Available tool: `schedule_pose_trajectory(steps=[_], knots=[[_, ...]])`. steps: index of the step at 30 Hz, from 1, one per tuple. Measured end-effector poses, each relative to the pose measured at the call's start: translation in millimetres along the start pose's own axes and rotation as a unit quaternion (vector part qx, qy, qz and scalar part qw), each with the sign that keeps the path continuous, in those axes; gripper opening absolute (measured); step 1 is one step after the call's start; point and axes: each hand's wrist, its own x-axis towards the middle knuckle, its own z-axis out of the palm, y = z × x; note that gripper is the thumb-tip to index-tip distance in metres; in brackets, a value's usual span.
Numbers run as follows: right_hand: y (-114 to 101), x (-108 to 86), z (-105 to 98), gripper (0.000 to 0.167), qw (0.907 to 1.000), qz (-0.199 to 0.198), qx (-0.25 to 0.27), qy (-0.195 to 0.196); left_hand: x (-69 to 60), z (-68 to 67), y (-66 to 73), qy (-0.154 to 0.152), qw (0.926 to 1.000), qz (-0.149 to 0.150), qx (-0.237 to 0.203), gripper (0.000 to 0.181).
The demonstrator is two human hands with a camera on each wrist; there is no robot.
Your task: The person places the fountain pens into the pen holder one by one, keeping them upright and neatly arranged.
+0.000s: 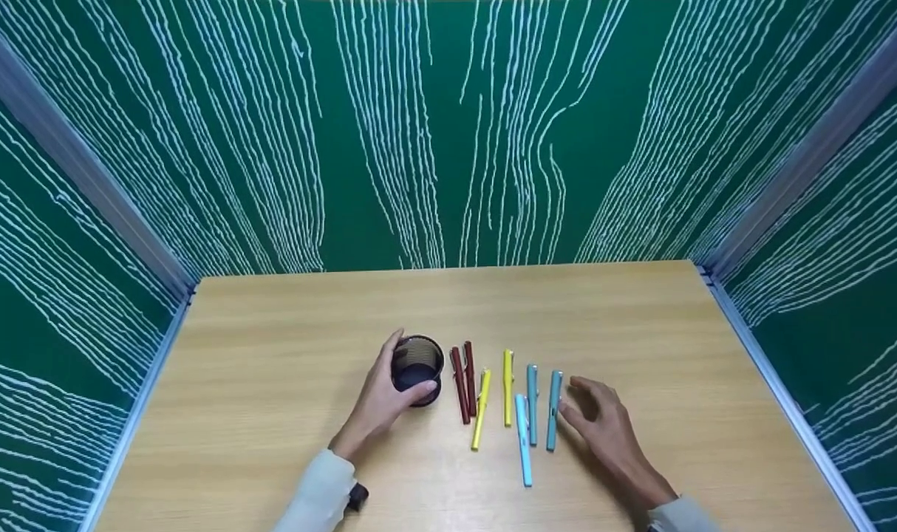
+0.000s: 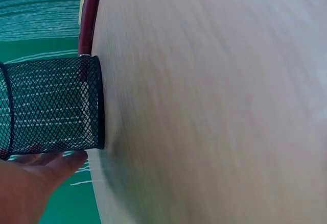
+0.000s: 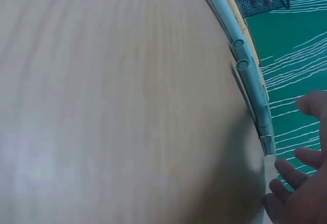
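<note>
A black mesh pen holder (image 1: 417,351) stands upright on the table, and my left hand (image 1: 382,395) grips its side with the thumb on the near rim. The left wrist view shows the mesh wall of the pen holder (image 2: 51,106) beside my left hand (image 2: 30,183). To its right lie two dark red pens (image 1: 459,386), two yellow pens (image 1: 507,388), two teal pens (image 1: 555,410) and a light blue pen (image 1: 523,440). My right hand (image 1: 604,425) is just right of the rightmost teal pen, fingers loosely bent and holding nothing. The right wrist view shows my right hand (image 3: 301,183) apart from the pens.
The wooden table (image 1: 271,325) is bounded by green walls (image 1: 448,148) with wavy white lines at the back and both sides. Metal posts (image 1: 810,140) stand at the back corners. A small black object (image 1: 357,496) shows by the left sleeve.
</note>
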Motion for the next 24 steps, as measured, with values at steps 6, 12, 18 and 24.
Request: schedule_pose_trajectory(steps=[6,12,18,24], knots=[[8,-1.7,8,0.061,0.9999,-0.012,-0.003,0.008,-2.7,1.5,-6.0,0.02,0.9998,0.0,-0.007,0.1],[13,-1.6,14,0.057,0.9986,-0.042,-0.009,0.031,-1.7,2.0,-5.3,0.021,0.9996,-0.002,-0.02,0.097],[14,-3.7,18,0.055,0.9976,-0.059,-0.007,0.036,-4.0,1.2,-6.9,0.02,0.9995,-0.004,-0.026,0.097],[13,-4.9,21,0.056,0.9984,-0.046,-0.01,0.032,-6.0,2.0,-8.8,0.027,0.9989,0.006,-0.036,0.101]])
